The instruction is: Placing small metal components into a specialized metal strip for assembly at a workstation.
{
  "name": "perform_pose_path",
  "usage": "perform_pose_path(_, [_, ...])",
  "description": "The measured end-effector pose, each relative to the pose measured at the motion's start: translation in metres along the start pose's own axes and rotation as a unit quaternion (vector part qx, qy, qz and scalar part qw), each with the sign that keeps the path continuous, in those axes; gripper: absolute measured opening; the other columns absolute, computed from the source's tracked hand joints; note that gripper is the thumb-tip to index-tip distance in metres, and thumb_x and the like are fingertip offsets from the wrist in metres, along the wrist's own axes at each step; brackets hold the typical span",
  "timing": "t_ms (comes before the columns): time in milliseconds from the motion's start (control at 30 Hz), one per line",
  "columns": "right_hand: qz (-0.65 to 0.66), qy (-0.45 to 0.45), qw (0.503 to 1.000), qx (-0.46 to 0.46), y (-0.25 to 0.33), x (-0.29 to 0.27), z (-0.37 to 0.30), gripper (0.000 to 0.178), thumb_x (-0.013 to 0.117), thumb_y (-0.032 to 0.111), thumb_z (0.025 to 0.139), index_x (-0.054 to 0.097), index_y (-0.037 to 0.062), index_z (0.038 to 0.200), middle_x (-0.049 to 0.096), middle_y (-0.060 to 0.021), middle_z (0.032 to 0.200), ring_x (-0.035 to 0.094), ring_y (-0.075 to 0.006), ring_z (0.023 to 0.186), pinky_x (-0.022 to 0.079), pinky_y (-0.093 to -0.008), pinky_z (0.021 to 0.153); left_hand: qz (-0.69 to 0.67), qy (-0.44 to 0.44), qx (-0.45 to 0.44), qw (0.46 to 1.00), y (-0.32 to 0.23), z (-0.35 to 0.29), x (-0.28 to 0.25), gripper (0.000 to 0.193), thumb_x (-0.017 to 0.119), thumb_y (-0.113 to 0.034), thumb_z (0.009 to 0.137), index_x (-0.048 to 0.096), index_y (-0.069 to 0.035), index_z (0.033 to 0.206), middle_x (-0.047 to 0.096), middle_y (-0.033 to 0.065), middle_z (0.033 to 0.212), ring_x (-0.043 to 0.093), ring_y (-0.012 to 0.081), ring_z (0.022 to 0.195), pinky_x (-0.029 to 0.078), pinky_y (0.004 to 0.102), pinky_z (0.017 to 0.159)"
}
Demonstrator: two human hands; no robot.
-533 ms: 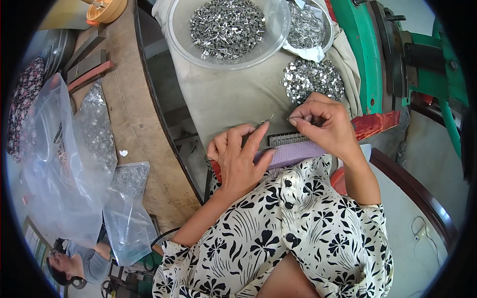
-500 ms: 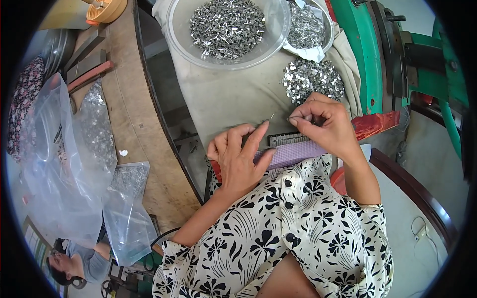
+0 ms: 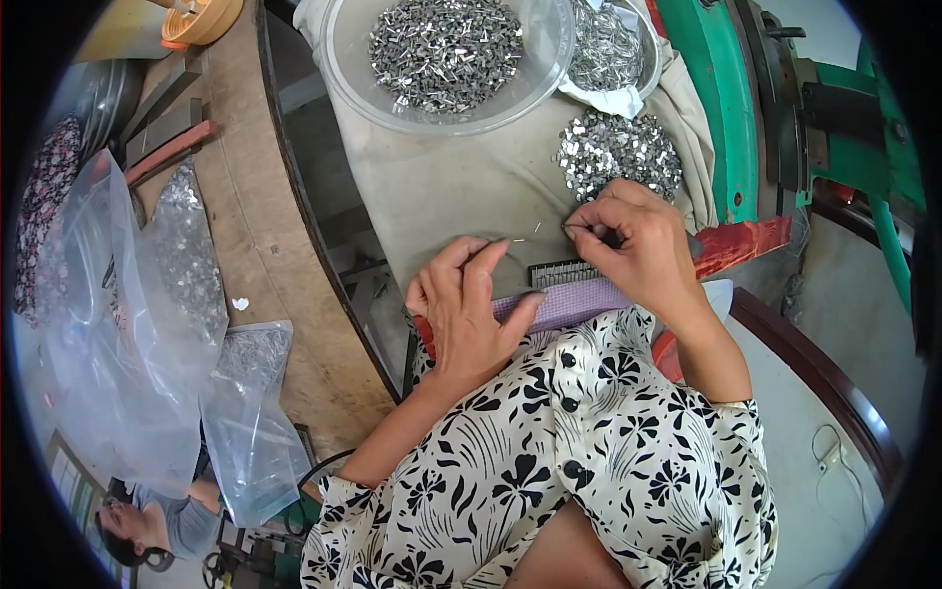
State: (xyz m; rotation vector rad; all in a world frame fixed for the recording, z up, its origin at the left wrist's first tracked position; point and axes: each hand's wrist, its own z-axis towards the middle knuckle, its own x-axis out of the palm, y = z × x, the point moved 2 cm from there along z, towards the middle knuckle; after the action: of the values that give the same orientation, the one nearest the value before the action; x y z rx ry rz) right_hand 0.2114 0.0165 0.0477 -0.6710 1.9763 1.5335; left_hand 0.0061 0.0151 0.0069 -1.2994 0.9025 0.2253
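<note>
My left hand rests palm down with thumb and fingers apart. Its fingertips are beside a tiny metal pin on the grey cloth; I cannot tell if they touch. A second tiny pin lies close by. My right hand is closed in a pinch over a dark rack of small upright metal pieces, partly covering it. Whatever the pinch holds is too small to name. A purple woven pad lies along the rack's near side.
Beyond my right hand is a heap of small flat metal pieces. Behind stand a clear tub of metal bits and a smaller bowl of thin pins. A green machine borders the right; plastic bags cover the left bench.
The fingers of my left hand have drawn back to the left and curled slightly. My right hand has barely shifted and stays pinched.
</note>
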Motion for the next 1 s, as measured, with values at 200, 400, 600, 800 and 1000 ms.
perform_pose_path(200, [-0.106, 0.006, 0.983, -0.153, -0.002, -0.004, 0.005, 0.019, 0.077, 0.002, 0.067, 0.071, 0.0058, 0.085, 0.057, -0.0056, 0.081, 0.059, -0.0256, 0.077, 0.047, -0.0365, 0.068, 0.015, 0.006, 0.009, 1.0, 0.001, -0.001, 0.0, 0.045, 0.081, -0.035, 0.073, 0.063, -0.017, 0.11, 0.047, 0.0055, 0.125, 0.044, 0.0258, 0.112, 0.022, 0.0439, 0.097])
perform_pose_path(400, [-0.114, 0.002, 0.975, -0.191, -0.002, -0.006, 0.006, 0.014, 0.076, 0.005, 0.069, 0.068, 0.0062, 0.08, 0.058, -0.0055, 0.094, 0.058, -0.0255, 0.085, 0.046, -0.037, 0.074, 0.017, 0.012, 0.006, 1.0, 0.001, -0.001, 0.001, 0.037, 0.082, -0.035, 0.072, 0.066, -0.021, 0.102, 0.048, 0.0043, 0.125, 0.044, 0.0245, 0.107, 0.022, 0.0429, 0.096])
perform_pose_path(600, [-0.029, -0.024, 0.984, -0.171, 0.009, 0.001, -0.012, 0.016, 0.078, 0.008, 0.069, 0.067, 0.0043, 0.079, 0.061, -0.0085, 0.109, 0.057, -0.0264, 0.088, 0.046, -0.0371, 0.077, 0.016, 0.012, 0.006, 1.0, 0.001, -0.001, 0.002, 0.035, 0.081, -0.035, 0.072, 0.066, -0.022, 0.101, 0.048, 0.0033, 0.125, 0.045, 0.0237, 0.104, 0.023, 0.043, 0.096])
perform_pose_path(800, [-0.039, -0.009, 0.979, -0.202, 0.01, 0.017, -0.024, 0.019, 0.078, 0.007, 0.067, 0.07, 0.0055, 0.084, 0.062, -0.0062, 0.111, 0.056, -0.0276, 0.099, 0.044, -0.0394, 0.081, 0.012, 0.015, 0.003, 1.0, 0.001, -0.002, 0.002, 0.034, 0.081, -0.035, 0.073, 0.067, -0.022, 0.1, 0.048, 0.0031, 0.125, 0.046, 0.0233, 0.103, 0.023, 0.0433, 0.096])
perform_pose_path(1000, [-0.066, -0.026, 0.975, -0.211, 0.011, 0.024, -0.029, 0.02, 0.078, 0.009, 0.066, 0.071, 0.0063, 0.084, 0.063, -0.0038, 0.11, 0.056, -0.0262, 0.099, 0.044, -0.0381, 0.082, 0.011, 0.018, 0.001, 1.0, 0.001, -0.003, 0.001, 0.034, 0.081, -0.035, 0.073, 0.067, -0.022, 0.101, 0.048, 0.0028, 0.126, 0.046, 0.0231, 0.103, 0.023, 0.0435, 0.096])
